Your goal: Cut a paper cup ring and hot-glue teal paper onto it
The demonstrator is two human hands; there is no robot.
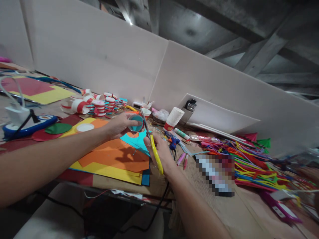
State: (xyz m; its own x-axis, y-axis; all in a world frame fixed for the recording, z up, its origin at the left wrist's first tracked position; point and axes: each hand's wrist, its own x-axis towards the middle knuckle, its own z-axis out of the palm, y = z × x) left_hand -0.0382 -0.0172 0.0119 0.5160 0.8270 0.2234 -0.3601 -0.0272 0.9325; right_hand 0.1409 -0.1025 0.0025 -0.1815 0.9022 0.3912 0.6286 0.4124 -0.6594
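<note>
My left hand (119,125) is closed round a small paper cup (136,122) whose teal inside faces me. My right hand (160,153) grips yellow-handled scissors (152,142), their blades reaching up to the cup's right rim. Both hands hover over a pile of coloured paper sheets (114,159): orange on top, with yellow, teal and red beneath.
Red-and-white cut cups (98,104) line the back by the white wall. A stack of white cups (173,118), a blue glue gun (173,142), markers (183,160) and a heap of pipe cleaners (251,162) lie to the right. A charger (16,114) sits far left.
</note>
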